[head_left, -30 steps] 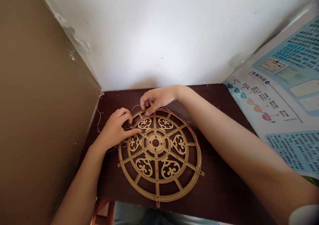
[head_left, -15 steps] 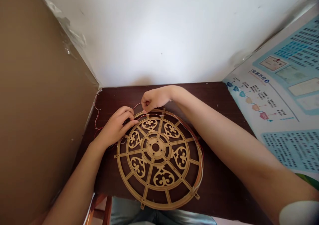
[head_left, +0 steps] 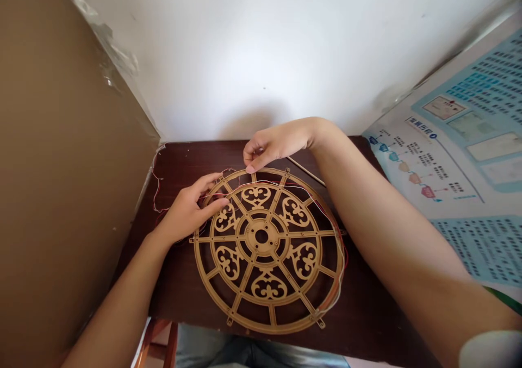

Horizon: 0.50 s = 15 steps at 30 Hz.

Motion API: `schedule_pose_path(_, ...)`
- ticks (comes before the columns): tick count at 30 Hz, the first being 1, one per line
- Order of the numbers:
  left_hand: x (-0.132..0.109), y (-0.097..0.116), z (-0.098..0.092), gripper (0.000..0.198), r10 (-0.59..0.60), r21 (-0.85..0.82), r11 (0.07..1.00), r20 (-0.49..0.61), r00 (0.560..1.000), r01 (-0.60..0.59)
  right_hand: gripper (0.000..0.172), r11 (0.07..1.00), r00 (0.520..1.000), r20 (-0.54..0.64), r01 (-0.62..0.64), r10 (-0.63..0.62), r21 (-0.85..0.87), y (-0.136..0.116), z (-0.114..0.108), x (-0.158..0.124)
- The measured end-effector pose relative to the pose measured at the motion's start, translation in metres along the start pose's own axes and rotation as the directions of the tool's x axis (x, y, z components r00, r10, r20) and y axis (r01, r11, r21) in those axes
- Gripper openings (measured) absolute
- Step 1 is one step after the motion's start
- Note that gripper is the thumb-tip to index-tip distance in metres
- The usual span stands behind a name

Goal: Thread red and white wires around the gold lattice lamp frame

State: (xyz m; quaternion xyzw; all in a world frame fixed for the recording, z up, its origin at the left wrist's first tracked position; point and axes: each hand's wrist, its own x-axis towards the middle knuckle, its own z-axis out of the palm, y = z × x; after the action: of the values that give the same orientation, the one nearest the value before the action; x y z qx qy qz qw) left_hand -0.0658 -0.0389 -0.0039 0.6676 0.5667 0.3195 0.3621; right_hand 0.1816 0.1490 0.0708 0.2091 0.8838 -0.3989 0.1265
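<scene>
A fretted wooden wheel [head_left: 249, 236] lies flat on the dark tabletop [head_left: 175, 161], with thin red and pale wires [head_left: 261, 182] strung across its rim. The left grip [head_left: 185, 213] is spread over the rim; the right grip [head_left: 271, 146] is pressed together at its top edge, and whether a wire is pinched cannot be told.

A flat tan fretwork wheel [head_left: 249, 236] carries thin red wires [head_left: 269, 182].

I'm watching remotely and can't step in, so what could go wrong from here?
The thin wires running loose across the fretted wooden wheel could snag on its spokes if the left hand pulls them. The slack wire trailing by the wall might catch or get tugged. The right forearm might knock the thin wooden stick beside it.
</scene>
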Motion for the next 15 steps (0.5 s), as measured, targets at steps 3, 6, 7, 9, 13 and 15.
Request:
schedule_pose_path(3,0.001,0.001,-0.002,0.067,-0.039,-0.061,0.997,-0.023,0.999,0.038,0.041,0.999,0.997,-0.059,-0.047,0.046,-0.003,-0.003,0.0,-0.002)
schedule_pose_path(6,0.002,-0.001,-0.003,0.069,-0.044,-0.081,0.996,-0.133,0.99,0.034,0.044,0.992,0.984,-0.124,-0.127,0.127,0.008,-0.002,-0.004,-0.011)
schedule_pose_path(7,0.003,-0.002,-0.003,0.068,-0.041,-0.082,0.996,-0.169,0.985,0.027,0.043,0.99,0.98,-0.137,-0.142,0.141,0.004,-0.003,-0.006,-0.015)
schedule_pose_path(9,0.003,-0.003,-0.002,0.067,-0.027,-0.069,0.998,-0.219,0.975,0.013,0.037,0.99,0.973,-0.183,-0.141,0.138,-0.003,-0.006,-0.009,-0.022)
schedule_pose_path(13,0.003,-0.002,0.003,0.066,-0.005,-0.04,0.999,-0.238,0.971,-0.005,0.023,0.997,0.935,-0.353,-0.003,-0.026,-0.081,-0.032,-0.003,-0.021)
schedule_pose_path(15,0.002,-0.002,0.006,0.066,0.001,-0.037,0.999,-0.24,0.971,-0.01,0.019,0.99,0.952,-0.285,0.076,-0.108,-0.12,-0.049,0.006,-0.013)
